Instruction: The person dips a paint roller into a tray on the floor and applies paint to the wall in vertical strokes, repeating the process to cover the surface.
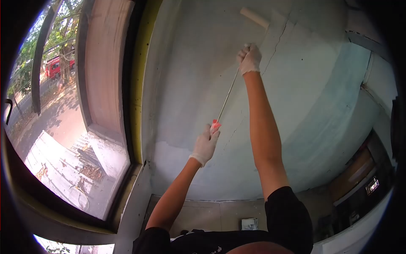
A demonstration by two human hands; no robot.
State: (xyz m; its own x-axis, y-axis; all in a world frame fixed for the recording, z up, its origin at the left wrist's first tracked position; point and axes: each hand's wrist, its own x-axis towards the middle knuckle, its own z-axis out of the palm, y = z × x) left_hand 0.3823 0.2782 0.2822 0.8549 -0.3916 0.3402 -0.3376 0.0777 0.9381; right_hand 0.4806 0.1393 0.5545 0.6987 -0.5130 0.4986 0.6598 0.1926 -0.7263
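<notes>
Window (pixel 76 127) left, wall (pixel 190 84) right — roller (pixel 254 17) on it

Slim shiny metal pole (pixel 228 95) with a red plastic grip (pixel 215 125); fuzzy white roller (pixel 255 17) against the matt, cracked plaster wall (pixel 190 63).

In the centre of the frame, the gloved left hand (pixel 206 145) grips the red end of a long pole (pixel 227 96). Higher up, the gloved right hand (pixel 249 59) clasps the pole just below a paint roller (pixel 254 17) touching the pale wall (pixel 313 97). A window (pixel 63 118) fills the left side.
</notes>
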